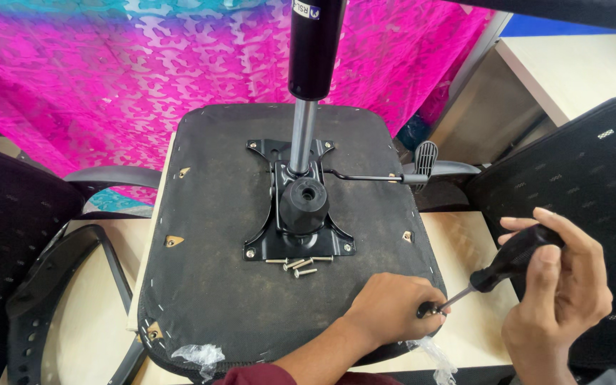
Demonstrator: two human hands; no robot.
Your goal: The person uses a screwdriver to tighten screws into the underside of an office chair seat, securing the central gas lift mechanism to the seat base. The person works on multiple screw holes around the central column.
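Head camera, looking steeply down (close), probably slightly forward, single view

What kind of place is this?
Probably an office or a furniture workshop: an upturned chair seat lies on a light wooden table, with mesh chair backs on both sides and loose screws beside the black mounting plate.

A pink patterned cloth [144, 78] is hanging behind the pale wooden table [465, 299]. A black mesh chair back [593, 207] is standing at the table's right edge, another mesh back [8, 242] is leaning at its left, and a beige desk [572, 71] is sitting beyond its far right corner.
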